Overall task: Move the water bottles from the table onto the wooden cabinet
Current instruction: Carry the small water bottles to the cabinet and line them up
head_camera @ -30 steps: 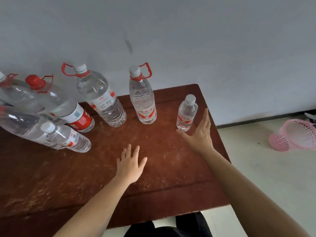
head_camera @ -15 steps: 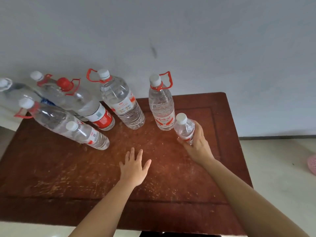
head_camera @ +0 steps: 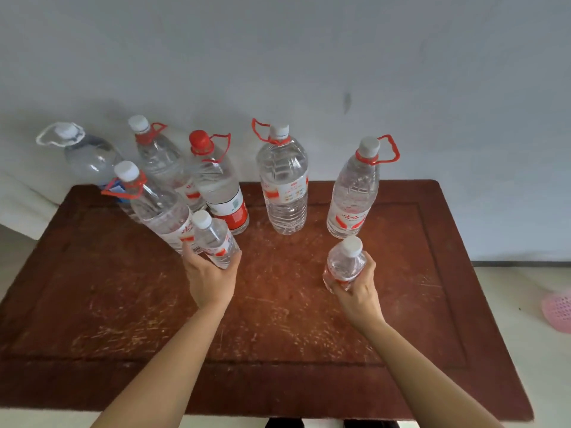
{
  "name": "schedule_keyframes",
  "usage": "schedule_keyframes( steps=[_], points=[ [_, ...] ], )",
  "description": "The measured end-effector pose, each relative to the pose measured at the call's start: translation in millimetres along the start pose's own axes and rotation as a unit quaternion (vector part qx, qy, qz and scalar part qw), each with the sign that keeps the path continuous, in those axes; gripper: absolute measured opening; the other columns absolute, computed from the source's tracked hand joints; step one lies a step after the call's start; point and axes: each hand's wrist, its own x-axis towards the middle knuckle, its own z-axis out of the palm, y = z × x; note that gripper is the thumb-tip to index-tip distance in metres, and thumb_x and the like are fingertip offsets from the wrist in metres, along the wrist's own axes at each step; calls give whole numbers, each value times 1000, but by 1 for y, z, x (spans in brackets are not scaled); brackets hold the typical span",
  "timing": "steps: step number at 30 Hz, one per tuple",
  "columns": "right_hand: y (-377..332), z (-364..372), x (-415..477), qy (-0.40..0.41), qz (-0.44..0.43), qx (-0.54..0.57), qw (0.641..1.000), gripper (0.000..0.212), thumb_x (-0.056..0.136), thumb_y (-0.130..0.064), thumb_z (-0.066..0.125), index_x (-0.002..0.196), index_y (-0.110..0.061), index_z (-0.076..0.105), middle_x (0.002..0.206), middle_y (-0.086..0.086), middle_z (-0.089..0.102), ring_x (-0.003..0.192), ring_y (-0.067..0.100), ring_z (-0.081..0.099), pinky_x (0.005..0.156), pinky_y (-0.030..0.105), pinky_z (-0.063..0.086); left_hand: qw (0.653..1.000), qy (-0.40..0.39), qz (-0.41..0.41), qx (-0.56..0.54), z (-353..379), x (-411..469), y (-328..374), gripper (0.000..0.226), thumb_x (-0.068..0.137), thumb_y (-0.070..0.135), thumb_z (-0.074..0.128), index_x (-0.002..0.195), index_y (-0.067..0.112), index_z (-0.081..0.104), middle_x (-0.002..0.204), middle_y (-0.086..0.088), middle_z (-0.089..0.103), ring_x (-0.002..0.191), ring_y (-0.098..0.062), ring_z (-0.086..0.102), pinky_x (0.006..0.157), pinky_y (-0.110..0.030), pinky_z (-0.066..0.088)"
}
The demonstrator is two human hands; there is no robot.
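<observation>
My left hand (head_camera: 209,278) grips a small clear water bottle (head_camera: 214,237) with a white cap, left of the table's middle. My right hand (head_camera: 358,293) is closed around a second small bottle (head_camera: 345,262) and holds it tilted, right of the middle. Behind them on the scratched reddish-brown table (head_camera: 278,319) stand several large clear bottles with red carry loops: one with a red cap (head_camera: 221,186), one at centre (head_camera: 283,183), one on the right (head_camera: 353,196), and others crowded at the back left (head_camera: 154,199). No wooden cabinet is in view.
A grey-white wall rises right behind the table. A pink mesh basket (head_camera: 559,308) lies on the pale floor at the right edge. A large bottle with a white handle (head_camera: 86,156) stands at the far back left, partly beyond the table's corner.
My left hand moved from lying flat on the table to gripping the small bottle on the left. My right hand has drawn its small bottle nearer to me. The camera view shifted left.
</observation>
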Motion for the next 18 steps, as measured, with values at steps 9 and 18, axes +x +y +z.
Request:
schedule_keyframes(
  steps=[9, 18],
  points=[
    [4, 27, -17, 99, 3, 26, 995, 81, 88, -38, 78, 141, -49, 18, 150, -2, 38, 125, 14, 49, 97, 36, 48, 998, -19, 1, -63, 27, 16, -5, 87, 87, 42, 73, 147, 5, 21, 140, -20, 52, 111, -49, 59, 90, -53, 50],
    [15, 35, -50, 116, 2, 32, 993, 81, 91, -34, 75, 131, -66, 11, 146, -8, 37, 120, 1, 50, 88, 5, 41, 994, -57, 55, -70, 28, 0, -8, 84, 90, 42, 69, 147, 7, 17, 139, -22, 51, 111, -50, 59, 92, -57, 49]
  ],
)
